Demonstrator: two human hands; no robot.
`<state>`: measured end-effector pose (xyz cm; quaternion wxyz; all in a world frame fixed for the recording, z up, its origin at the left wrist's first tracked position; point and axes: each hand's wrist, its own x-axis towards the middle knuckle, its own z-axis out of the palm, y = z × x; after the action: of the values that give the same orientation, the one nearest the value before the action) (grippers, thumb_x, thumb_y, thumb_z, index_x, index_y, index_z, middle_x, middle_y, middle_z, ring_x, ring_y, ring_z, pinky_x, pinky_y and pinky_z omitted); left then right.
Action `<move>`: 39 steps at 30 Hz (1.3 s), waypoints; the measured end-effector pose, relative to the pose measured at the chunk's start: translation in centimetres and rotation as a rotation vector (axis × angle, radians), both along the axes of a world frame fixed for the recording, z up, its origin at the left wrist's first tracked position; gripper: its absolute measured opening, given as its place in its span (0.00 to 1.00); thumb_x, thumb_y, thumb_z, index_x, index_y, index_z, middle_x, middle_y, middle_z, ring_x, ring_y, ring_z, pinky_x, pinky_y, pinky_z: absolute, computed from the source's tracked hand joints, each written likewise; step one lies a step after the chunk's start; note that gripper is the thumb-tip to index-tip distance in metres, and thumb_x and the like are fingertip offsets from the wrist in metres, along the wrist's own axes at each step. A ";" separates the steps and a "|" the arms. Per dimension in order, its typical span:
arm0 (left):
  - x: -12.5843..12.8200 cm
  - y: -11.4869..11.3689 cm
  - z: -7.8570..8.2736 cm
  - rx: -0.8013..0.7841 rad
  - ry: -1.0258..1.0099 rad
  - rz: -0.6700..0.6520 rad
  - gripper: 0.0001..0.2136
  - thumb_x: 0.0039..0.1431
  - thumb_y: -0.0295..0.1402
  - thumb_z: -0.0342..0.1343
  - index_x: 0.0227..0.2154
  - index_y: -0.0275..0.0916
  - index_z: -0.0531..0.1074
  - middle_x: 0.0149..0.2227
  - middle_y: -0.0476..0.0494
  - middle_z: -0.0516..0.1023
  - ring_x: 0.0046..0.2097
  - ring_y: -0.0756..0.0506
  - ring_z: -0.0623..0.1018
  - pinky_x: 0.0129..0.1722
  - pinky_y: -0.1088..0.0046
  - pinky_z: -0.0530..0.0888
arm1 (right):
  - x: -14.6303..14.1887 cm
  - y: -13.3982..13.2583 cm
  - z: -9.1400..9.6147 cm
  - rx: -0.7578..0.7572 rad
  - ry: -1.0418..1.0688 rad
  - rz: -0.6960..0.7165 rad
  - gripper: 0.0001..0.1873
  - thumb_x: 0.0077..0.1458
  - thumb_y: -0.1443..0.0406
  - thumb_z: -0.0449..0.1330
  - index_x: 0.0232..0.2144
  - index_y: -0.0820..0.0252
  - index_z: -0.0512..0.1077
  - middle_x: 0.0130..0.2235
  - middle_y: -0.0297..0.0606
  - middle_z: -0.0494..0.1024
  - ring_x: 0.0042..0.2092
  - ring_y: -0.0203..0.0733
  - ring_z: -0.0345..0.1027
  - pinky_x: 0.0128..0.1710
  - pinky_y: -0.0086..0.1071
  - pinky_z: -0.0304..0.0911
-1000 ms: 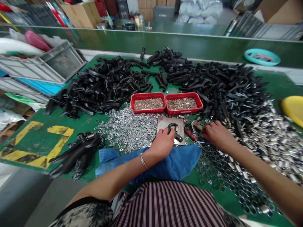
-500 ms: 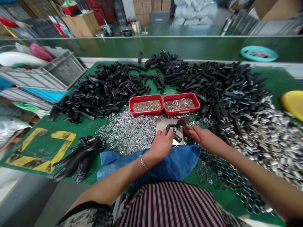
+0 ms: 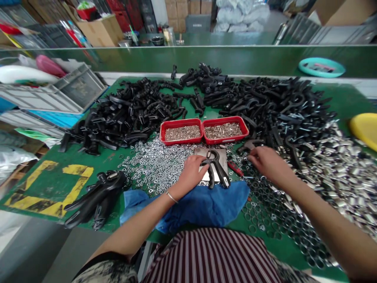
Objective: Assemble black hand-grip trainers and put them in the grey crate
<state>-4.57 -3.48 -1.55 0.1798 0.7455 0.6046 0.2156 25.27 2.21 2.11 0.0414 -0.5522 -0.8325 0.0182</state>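
Note:
A black hand grip strengthener (image 3: 218,167) with a coil spring at its top rests over a square metal plate (image 3: 200,151), its two handles pointing toward me. My left hand (image 3: 191,173) is closed on its left side, thumb and fingers near the top of that handle. To the right, my right hand (image 3: 269,163) has its fingers curled at a hammer (image 3: 249,145); the head shows beyond the fingers, and the handle is mostly hidden. A red-handled tool (image 3: 235,168) lies between the plate and my right hand.
Two red trays (image 3: 181,142) of small pins stand behind the plate. Loose nuts (image 3: 159,165), metal rings (image 3: 265,212), silver sleeves (image 3: 338,169) and black handle parts (image 3: 132,106) cover much of the bench. A blue cloth (image 3: 200,208) lies in front; finished-looking grips (image 3: 103,196) lie left.
My right hand and the hammer have moved right, away from the plate. The grip strengthener has turned so its handles point toward me, and my left hand has shifted slightly left.

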 end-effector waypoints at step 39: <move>-0.1 0.6 -0.3 -0.103 0.023 -0.057 0.27 0.58 0.42 0.59 0.58 0.40 0.63 0.59 0.38 0.68 0.60 0.36 0.66 0.60 0.57 0.62 | -12.1 0.3 -3.9 -0.479 1.204 -0.231 0.24 0.61 0.45 0.56 0.49 0.51 0.59 0.43 0.44 0.82 0.38 0.53 0.80 0.36 0.47 0.76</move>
<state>-4.62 -2.89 -1.85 0.2167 0.7546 0.5954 0.1704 13.22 2.52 -1.80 0.3776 -0.5252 -0.5720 0.5043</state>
